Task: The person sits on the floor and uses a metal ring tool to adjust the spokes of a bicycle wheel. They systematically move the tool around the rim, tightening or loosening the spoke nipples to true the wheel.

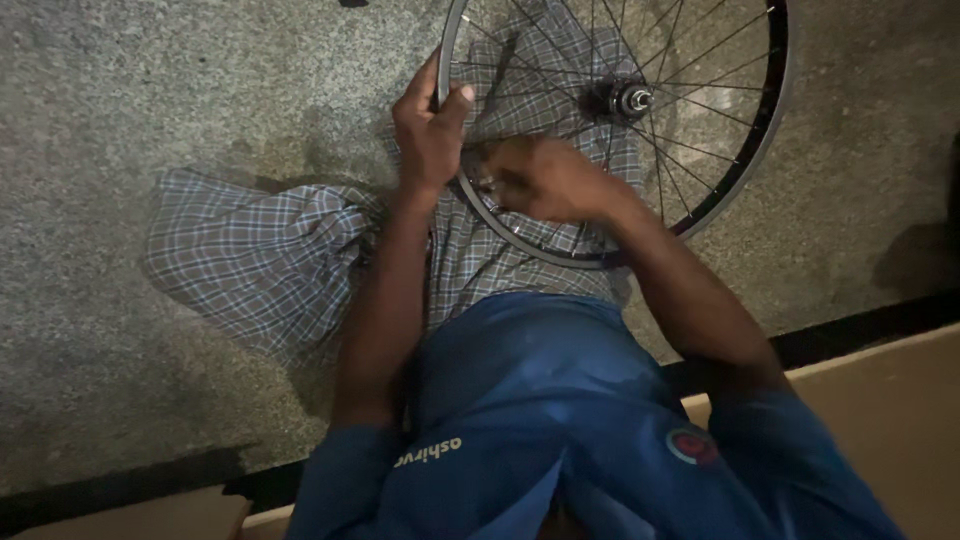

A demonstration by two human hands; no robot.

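A bare bicycle wheel [745, 140] with a black rim, thin spokes and a metal hub [632, 98] rests over my lap, which is covered by a grey checked cloth [260, 260]. My left hand [428, 130] grips the rim at its left side, thumb over the top. My right hand [545, 180] is blurred and sits at the rim's lower left among the spokes, fingers curled; whether it holds a small tool cannot be made out. I wear a blue shirt [540, 400].
A speckled grey stone floor [120, 120] lies under the wheel and cloth. A dark strip and a tan ledge [880, 400] run along the bottom right and bottom left of the view.
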